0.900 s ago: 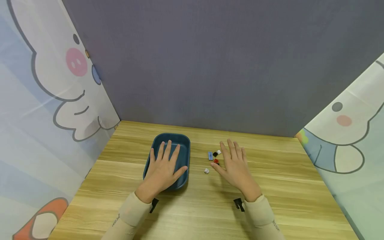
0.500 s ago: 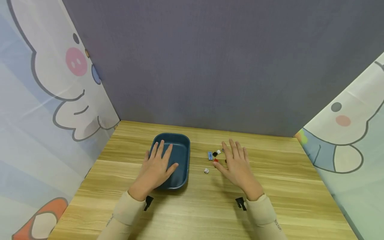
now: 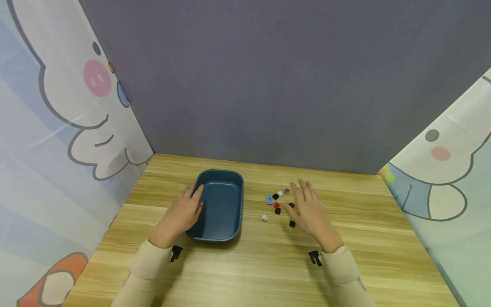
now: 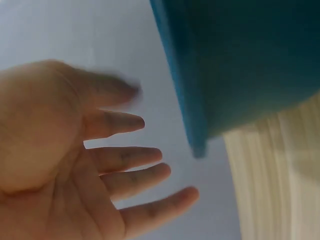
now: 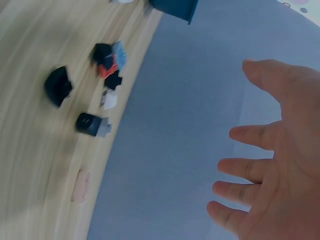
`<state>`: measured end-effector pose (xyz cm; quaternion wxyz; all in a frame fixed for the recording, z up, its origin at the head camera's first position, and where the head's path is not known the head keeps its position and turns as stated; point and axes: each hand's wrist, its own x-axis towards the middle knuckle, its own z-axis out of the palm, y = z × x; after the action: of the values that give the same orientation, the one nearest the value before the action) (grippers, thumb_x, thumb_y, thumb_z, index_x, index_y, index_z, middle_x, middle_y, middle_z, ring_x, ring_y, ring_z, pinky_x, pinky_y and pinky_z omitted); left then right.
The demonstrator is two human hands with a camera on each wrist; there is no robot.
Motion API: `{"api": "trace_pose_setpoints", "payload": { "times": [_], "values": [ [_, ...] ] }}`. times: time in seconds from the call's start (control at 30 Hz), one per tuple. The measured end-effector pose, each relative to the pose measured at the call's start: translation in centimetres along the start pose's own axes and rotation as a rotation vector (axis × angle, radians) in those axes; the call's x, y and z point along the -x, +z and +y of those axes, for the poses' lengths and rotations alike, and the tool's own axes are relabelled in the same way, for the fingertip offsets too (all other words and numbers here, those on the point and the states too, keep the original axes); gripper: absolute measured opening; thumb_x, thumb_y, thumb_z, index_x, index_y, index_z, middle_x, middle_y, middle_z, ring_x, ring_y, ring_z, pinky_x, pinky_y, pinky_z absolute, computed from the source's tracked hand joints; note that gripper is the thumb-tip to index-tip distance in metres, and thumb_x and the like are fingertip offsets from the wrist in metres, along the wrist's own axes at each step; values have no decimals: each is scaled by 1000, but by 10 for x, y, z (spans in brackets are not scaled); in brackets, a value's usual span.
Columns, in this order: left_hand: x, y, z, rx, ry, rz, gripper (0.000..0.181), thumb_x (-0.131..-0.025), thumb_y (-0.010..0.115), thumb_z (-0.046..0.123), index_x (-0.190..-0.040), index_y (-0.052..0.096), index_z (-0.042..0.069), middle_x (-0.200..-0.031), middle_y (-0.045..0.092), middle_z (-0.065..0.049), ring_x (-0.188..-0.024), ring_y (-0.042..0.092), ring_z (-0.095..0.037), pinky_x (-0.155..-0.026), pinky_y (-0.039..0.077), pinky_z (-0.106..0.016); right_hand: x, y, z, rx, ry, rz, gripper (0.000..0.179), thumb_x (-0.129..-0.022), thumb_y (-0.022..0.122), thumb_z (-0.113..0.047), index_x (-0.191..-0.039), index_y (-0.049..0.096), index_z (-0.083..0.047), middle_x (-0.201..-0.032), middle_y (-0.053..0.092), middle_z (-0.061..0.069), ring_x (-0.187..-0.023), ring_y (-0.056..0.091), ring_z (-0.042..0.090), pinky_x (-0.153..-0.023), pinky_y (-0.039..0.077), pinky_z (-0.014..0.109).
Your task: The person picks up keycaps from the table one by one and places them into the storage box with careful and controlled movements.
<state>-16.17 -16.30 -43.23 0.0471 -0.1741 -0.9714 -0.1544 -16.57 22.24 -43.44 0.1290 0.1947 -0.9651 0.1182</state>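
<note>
A dark blue rectangular tray (image 3: 218, 213) lies left of the table's middle. My left hand (image 3: 179, 214) hovers by its left side; in the left wrist view, a gap shows between the spread fingers (image 4: 145, 180) and the tray. Small keycaps lie scattered right of the tray: a long blue keycap (image 3: 269, 198), a red keycap (image 3: 276, 205), a white keycap (image 3: 264, 218), a grey keycap (image 3: 287, 190) and several black keycaps, one (image 3: 292, 224) nearest me. Above their right side hangs my right hand (image 3: 310, 213), holding nothing, its fingers apart; it hides part of the table.
The wooden table (image 3: 368, 238) ends at a grey upright panel (image 3: 268, 85) at the back. Cartoon-printed cloths stand at the left (image 3: 57, 149) and right. A pinkish piece (image 5: 80, 186) lies on the table in the right wrist view.
My left hand has moved left and back from above the tray to its left side. The right hand has shifted slightly right, uncovering more black keycaps and the grey one.
</note>
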Motion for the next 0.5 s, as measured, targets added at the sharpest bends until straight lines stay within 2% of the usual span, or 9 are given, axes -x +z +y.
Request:
{"api": "trace_pose_setpoints", "payload": {
  "times": [0.17,0.33,0.5],
  "values": [
    [-1,4,-10,13,14,5,50,-94,56,-9,-140,42,-19,-144,37,-41,-132,40,-53,-105,40,-59,2,6,13,0,-19,31,66,-96,69,-26,-146,42,6,-148,36,34,-135,34,54,-105,35,67],
    [-3,8,-15,22,-4,-11,46,-91,55,-12,-135,45,-23,-138,42,-42,-126,43,-56,-104,40,-61,3,13,26,21,-46,69,55,-91,75,-15,-135,52,9,-128,54,31,-117,52,48,-95,47,59],
    [-4,10,-19,35,-31,-21,45,-91,55,-11,-134,47,-22,-129,49,-39,-114,50,-57,-97,45,-60,4,19,36,14,-28,53,38,-88,77,-11,-119,64,7,-108,63,22,-95,63,39,-80,56,51]
  ]
}}
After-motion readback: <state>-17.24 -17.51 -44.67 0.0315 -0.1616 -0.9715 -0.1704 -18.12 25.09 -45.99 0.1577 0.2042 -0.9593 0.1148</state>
